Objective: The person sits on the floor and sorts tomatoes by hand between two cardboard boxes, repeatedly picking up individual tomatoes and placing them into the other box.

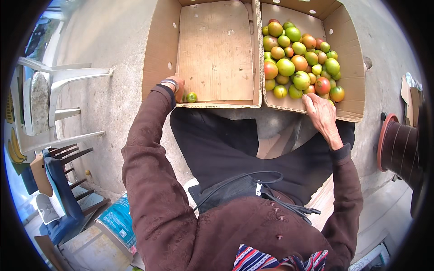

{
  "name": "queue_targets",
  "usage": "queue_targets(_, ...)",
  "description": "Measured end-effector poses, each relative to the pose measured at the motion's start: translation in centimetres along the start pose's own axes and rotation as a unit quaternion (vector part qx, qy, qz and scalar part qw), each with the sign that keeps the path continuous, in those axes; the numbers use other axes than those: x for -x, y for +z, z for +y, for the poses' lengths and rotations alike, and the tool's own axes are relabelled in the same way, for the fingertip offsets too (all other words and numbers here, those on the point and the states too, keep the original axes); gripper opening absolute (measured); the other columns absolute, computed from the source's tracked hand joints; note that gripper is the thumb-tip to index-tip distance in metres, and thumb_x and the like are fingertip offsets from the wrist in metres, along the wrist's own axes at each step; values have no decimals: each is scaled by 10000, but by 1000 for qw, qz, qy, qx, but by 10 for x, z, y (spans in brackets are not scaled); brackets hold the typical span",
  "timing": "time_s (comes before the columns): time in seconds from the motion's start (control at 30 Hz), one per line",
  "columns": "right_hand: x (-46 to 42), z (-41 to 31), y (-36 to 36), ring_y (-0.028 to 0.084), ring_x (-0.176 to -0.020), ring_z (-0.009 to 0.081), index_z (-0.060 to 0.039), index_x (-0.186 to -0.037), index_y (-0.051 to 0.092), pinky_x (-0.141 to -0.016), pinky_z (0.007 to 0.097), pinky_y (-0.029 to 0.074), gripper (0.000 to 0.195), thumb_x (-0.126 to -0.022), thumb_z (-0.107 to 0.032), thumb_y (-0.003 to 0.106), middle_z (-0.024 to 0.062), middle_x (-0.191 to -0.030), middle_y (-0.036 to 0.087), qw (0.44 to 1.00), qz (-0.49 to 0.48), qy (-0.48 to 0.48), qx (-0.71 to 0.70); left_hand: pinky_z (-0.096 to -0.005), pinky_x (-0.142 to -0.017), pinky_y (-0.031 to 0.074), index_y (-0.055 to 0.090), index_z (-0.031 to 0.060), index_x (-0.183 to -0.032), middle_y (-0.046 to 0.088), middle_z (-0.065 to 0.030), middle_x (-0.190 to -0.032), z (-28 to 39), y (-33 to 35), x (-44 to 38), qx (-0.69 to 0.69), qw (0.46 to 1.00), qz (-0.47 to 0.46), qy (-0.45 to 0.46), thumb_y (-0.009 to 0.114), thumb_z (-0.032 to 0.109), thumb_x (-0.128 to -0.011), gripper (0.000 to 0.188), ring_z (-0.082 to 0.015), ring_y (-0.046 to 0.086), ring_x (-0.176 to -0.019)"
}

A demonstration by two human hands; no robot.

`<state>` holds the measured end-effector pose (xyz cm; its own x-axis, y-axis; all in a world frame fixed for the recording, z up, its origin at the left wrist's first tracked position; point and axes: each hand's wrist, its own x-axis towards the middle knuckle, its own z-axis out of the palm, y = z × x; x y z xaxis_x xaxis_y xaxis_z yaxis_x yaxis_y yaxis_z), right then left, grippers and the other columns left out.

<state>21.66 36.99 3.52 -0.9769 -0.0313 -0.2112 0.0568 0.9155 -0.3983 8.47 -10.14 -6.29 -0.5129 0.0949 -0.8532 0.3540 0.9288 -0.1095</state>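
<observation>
Two open cardboard boxes stand side by side before me. In the near left corner of the left box [217, 61] is my left hand [179, 87], partly hidden by its own sleeve and wrist; a green tomato [191, 97] lies just right of it. Another green bit shows at the fingers, but whether they grip it cannot be told. The right box [349, 61] holds a pile of green, orange and red tomatoes [300, 63]. My right hand [320, 110] reaches over that box's near edge, its fingertips at the nearest tomatoes; its grip is not clear.
A white plastic chair [67, 74] stands at the left. Below it are a dark slatted rack [81, 194] and a blue-labelled bucket [117, 220]. A dark round object with a red rim [386, 142] stands at the right. Black cables [288, 203] lie across my lap.
</observation>
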Motion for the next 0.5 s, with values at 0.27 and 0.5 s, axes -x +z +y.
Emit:
queue_targets(0.27,0,-2,1,668,-803,384,-50,-896,683,-732,488,497,323,-940,-329,527,192,-782,686,999,51,0,-2,-375,-837,558,733,34,-998,713,-200,-1046,19,-16,2,-36,999,1,-28,896,297,-521,569,-325,686,-1017)
queue_targets(0.5,-1,0,12,677,-672,323,-77,-733,614,-612,441,531,295,-913,-304,564,145,-682,666,993,102,-51,31,-334,-670,556,668,5,-1055,699,-140,-958,-21,-23,13,389,876,277,-60,856,338,-649,557,-232,686,-857)
